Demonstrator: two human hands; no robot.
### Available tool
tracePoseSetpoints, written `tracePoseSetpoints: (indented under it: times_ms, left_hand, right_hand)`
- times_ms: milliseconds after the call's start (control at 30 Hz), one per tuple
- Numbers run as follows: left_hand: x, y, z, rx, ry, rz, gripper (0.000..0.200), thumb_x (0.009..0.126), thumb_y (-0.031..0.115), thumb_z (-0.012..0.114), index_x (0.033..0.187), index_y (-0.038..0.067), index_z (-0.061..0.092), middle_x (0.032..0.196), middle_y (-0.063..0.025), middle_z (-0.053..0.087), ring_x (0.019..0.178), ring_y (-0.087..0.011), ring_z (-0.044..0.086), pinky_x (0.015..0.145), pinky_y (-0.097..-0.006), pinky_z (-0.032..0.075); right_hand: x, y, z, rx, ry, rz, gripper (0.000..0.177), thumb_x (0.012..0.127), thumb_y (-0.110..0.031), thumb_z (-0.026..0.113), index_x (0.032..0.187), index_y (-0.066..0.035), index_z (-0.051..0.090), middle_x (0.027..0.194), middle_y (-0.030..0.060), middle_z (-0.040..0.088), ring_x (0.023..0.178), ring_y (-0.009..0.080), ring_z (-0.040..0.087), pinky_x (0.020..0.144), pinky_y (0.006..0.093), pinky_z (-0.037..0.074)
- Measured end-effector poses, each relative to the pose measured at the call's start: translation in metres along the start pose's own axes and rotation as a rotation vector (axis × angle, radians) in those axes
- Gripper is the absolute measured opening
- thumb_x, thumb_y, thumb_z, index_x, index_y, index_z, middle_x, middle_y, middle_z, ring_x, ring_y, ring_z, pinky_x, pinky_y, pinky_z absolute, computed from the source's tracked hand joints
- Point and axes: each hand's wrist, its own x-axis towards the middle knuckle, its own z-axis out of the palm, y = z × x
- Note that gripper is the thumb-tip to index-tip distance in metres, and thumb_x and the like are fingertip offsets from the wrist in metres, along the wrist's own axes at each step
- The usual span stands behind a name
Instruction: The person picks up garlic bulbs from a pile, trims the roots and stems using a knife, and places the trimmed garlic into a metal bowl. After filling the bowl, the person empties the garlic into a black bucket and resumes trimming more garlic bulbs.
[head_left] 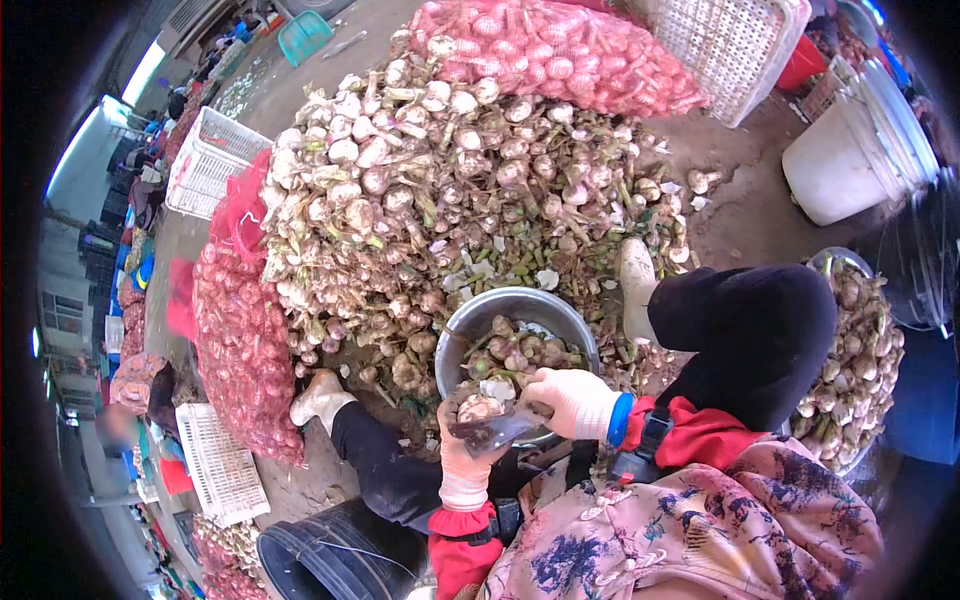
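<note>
You are sitting low against a great garlic pile [440,180] that is filling the ground ahead, with red mesh sacks [240,350] of bulbs banking it on your left and at its far side, so the loose heap is lying within arm's reach. A white bucket [850,160] and a white crate [735,50] are standing well apart on your right, and a black bucket [320,560] is sitting just beside your left leg. Your legs are spreading around a metal bowl [480,310], apparently kept there so both hands are working right over its near rim; it is already holding bulbs. Open room is lying only in that small gap between your knees, since the pile is touching the bowl's far edge. Your right hand [572,402], gloved, is closing on what seems to be a dark blade [498,432], though its grip is partly hidden. Your left hand [462,465] is curling up around a garlic bulb [480,408], holding it against the blade above the rim.
</note>
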Motion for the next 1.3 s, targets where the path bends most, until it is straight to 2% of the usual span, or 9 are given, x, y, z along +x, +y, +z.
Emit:
tracePoseSetpoints:
  times_ms: [400, 633, 667, 700, 800, 933, 1000, 1067, 1300]
  left_hand:
    - [0.009, -0.009, 0.002, -0.403, 0.060, -0.385, 0.058, 0.074, -0.001, 0.072, 0.121, 0.002, 0.039, 0.114, -0.0152, 0.055, 0.101, -0.0233, 0.060, 0.086, -0.0366, 0.053]
    - [0.013, 0.000, 0.015, -0.295, -0.056, -0.203, 0.050, 0.076, -0.001, 0.065, 0.119, 0.004, 0.041, 0.103, -0.0135, 0.059, 0.091, -0.0231, 0.062, 0.079, -0.0364, 0.054]
    - [0.011, 0.002, 0.018, -0.093, -0.099, -0.068, 0.055, 0.072, -0.001, 0.069, 0.119, 0.004, 0.042, 0.102, -0.0125, 0.060, 0.090, -0.0224, 0.062, 0.077, -0.0353, 0.054]
    - [0.004, 0.029, 0.023, -0.425, 0.087, -0.482, 0.064, 0.065, 0.002, 0.076, 0.118, 0.005, 0.042, 0.099, -0.0100, 0.059, 0.086, -0.0199, 0.061, 0.072, -0.0313, 0.052]
    - [-0.009, 0.037, 0.025, -0.405, -0.021, -0.131, 0.079, 0.060, 0.006, 0.085, 0.125, 0.011, 0.040, 0.101, -0.0086, 0.059, 0.085, -0.0198, 0.061, 0.072, -0.0328, 0.053]
    - [0.003, 0.017, 0.006, -0.382, 0.238, -0.237, 0.082, 0.062, 0.026, 0.087, 0.128, 0.011, 0.040, 0.100, -0.0072, 0.058, 0.083, -0.0194, 0.060, 0.071, -0.0323, 0.054]
    - [0.014, 0.023, 0.000, -0.223, 0.296, -0.213, 0.049, 0.079, 0.029, 0.074, 0.115, 0.010, 0.047, 0.102, -0.0051, 0.057, 0.092, -0.0177, 0.057, 0.086, -0.0360, 0.050]
    - [0.024, 0.019, 0.001, -0.735, 0.170, -0.053, 0.038, 0.081, 0.026, 0.071, 0.108, 0.011, 0.048, 0.100, -0.0041, 0.055, 0.092, -0.0170, 0.054, 0.089, -0.0351, 0.046]
    - [0.029, 0.026, 0.035, -1.054, 0.262, -0.207, 0.030, 0.081, 0.028, 0.067, 0.098, 0.011, 0.050, 0.094, -0.0013, 0.054, 0.101, -0.0216, 0.055, 0.092, -0.0423, 0.044]
  right_hand:
    - [0.009, -0.002, -0.001, -0.191, -0.117, -0.046, 0.027, 0.066, -0.008, 0.062, 0.094, -0.010, 0.062, 0.091, 0.0133, 0.059, 0.085, 0.0338, 0.061, 0.072, 0.0439, 0.050]
    - [0.018, 0.022, 0.013, -0.200, 0.047, -0.104, 0.024, 0.064, -0.010, 0.066, 0.087, -0.006, 0.063, 0.090, 0.0154, 0.061, 0.084, 0.0354, 0.061, 0.071, 0.0441, 0.049]
    - [0.019, 0.027, 0.010, -0.152, 0.040, 0.061, 0.021, 0.065, -0.010, 0.065, 0.085, -0.005, 0.064, 0.088, 0.0170, 0.062, 0.083, 0.0361, 0.062, 0.071, 0.0438, 0.050]
    - [0.022, 0.033, -0.001, -0.101, 0.032, 0.226, 0.018, 0.067, -0.011, 0.064, 0.083, -0.003, 0.065, 0.086, 0.0186, 0.063, 0.082, 0.0369, 0.062, 0.072, 0.0436, 0.050]
    - [0.028, 0.095, -0.006, 0.050, 0.330, 0.584, 0.021, 0.070, -0.008, 0.062, 0.090, -0.004, 0.066, 0.091, 0.0201, 0.064, 0.087, 0.0368, 0.063, 0.075, 0.0388, 0.050]
    - [0.031, 0.057, 0.003, 0.214, 0.485, 0.196, 0.010, 0.075, -0.009, 0.061, 0.083, -0.004, 0.062, 0.084, 0.0170, 0.059, 0.083, 0.0360, 0.058, 0.074, 0.0396, 0.048]
    - [0.022, 0.041, 0.011, 0.241, 0.431, -0.058, 0.010, 0.074, -0.008, 0.061, 0.084, -0.005, 0.061, 0.084, 0.0152, 0.058, 0.082, 0.0346, 0.058, 0.073, 0.0404, 0.048]
    - [0.017, 0.022, 0.012, 0.205, 0.297, -0.111, 0.012, 0.073, -0.008, 0.062, 0.085, -0.006, 0.061, 0.086, 0.0135, 0.057, 0.083, 0.0344, 0.058, 0.072, 0.0419, 0.048]
    - [0.030, 0.012, 0.010, 0.247, 0.419, -0.151, 0.020, 0.069, -0.010, 0.066, 0.086, -0.006, 0.058, 0.083, 0.0132, 0.053, 0.081, 0.0364, 0.055, 0.070, 0.0425, 0.047]
